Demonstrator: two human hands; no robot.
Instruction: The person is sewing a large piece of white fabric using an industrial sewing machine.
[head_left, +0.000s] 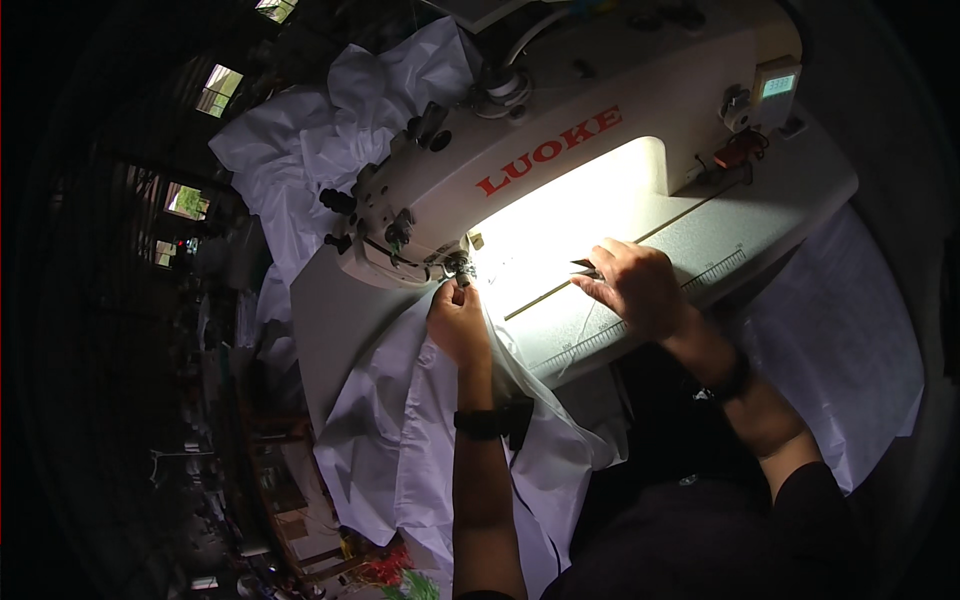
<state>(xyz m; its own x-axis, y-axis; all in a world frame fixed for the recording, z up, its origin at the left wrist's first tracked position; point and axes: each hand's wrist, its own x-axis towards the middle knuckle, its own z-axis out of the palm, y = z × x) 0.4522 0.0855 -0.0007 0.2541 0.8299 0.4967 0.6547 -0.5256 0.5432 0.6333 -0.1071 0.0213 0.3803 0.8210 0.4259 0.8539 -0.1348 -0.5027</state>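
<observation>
A white sewing machine (560, 100) stands ahead, its lamp lighting the bed under the arm. My left hand (462, 325) is at the needle and presser foot (460, 268), thumb and forefinger pinched together just below them. What those fingers grip is too small to make out. White fabric (385, 430) hangs from the bed around my left wrist. Above the front of the bed, my right hand (640, 290) is closed on a small dark pointed tool (584, 266), partly hidden by the fingers. A thin pale thread (592, 325) trails below that hand.
More white fabric (345, 120) is bunched behind the machine head, and a white sheet (840, 340) hangs at the right. A ruler scale (600, 330) runs along the bed's front edge. A small lit display (778, 87) sits at the upper right. Dark clutter fills the left.
</observation>
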